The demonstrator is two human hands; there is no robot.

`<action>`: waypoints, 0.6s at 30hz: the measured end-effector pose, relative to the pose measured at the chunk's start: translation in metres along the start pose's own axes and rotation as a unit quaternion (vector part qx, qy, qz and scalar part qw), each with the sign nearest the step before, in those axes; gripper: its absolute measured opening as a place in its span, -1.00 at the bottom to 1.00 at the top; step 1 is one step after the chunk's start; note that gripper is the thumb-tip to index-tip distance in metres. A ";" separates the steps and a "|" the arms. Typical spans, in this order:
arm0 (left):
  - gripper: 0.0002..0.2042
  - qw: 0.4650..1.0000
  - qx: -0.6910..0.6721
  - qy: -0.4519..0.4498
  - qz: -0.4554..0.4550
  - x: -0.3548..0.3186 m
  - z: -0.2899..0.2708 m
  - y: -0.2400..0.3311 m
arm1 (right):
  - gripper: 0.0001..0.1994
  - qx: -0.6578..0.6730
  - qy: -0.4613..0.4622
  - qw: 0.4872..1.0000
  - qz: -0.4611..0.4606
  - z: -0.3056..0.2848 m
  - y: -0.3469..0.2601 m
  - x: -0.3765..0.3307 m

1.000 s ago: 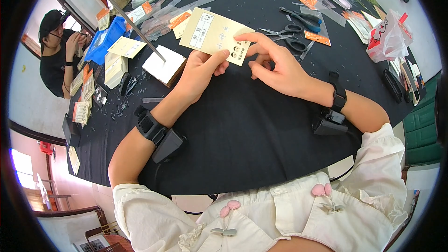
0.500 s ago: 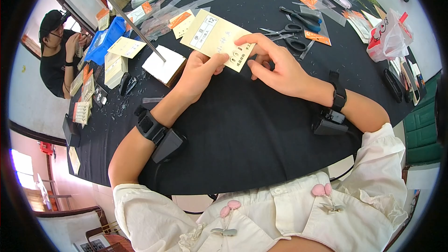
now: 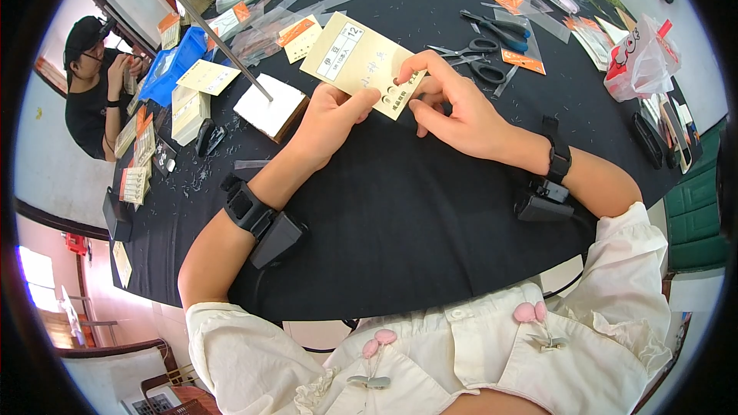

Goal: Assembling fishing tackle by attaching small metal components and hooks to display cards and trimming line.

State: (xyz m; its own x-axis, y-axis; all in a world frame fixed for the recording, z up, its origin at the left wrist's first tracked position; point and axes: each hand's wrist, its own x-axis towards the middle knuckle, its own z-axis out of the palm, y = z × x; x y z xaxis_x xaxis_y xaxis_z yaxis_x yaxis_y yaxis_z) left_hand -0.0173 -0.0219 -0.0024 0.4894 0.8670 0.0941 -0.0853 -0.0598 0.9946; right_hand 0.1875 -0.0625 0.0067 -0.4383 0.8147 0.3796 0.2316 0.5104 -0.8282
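Note:
A cream card (image 3: 357,50) with printing, faint handwriting and small cut-out slots along its lower right edge is held tilted above the table. My left hand (image 3: 327,121) pinches its lower edge, thumb on the front face and the fingers behind. My right hand (image 3: 465,114) is at the card's right end: the bent index finger presses on the front by the slots, while the other fingers curl beside and behind the edge. Whether a fine thread lies between my fingers is too small to tell. Black devices are strapped to both wrists.
Left of my hands, a metal rod rises from a white-topped block (image 3: 269,106). Beyond it are a stack of cream cards (image 3: 190,115), a blue tray (image 3: 173,69) and a person at work. Black scissors (image 3: 480,46), blue-handled pliers (image 3: 500,31) and a plastic bag (image 3: 642,61) lie to the right.
The card has turned and shifted slightly to the right in my left hand. My right index finger has moved a little along its slotted end.

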 end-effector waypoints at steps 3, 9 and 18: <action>-0.80 1.000 0.001 -0.001 -0.002 0.000 -0.001 -0.001 | -0.73 0.002 -0.001 1.000 0.008 0.000 0.000 0.000; -0.86 1.000 -0.013 0.009 0.002 0.002 -0.003 -0.002 | -0.61 -0.001 0.031 1.000 0.002 0.000 -0.001 -0.001; -0.87 0.998 -0.043 0.037 0.003 0.003 -0.004 -0.002 | -0.47 -0.027 0.031 0.999 0.006 -0.002 -0.002 -0.001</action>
State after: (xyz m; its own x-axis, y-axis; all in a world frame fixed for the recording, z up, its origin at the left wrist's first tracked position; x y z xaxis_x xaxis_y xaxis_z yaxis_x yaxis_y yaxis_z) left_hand -0.0191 -0.0169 -0.0045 0.4239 0.9009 0.0932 -0.1642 -0.0248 0.9861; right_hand 0.1888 -0.0640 0.0091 -0.3813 0.8357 0.3952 0.2832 0.5125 -0.8106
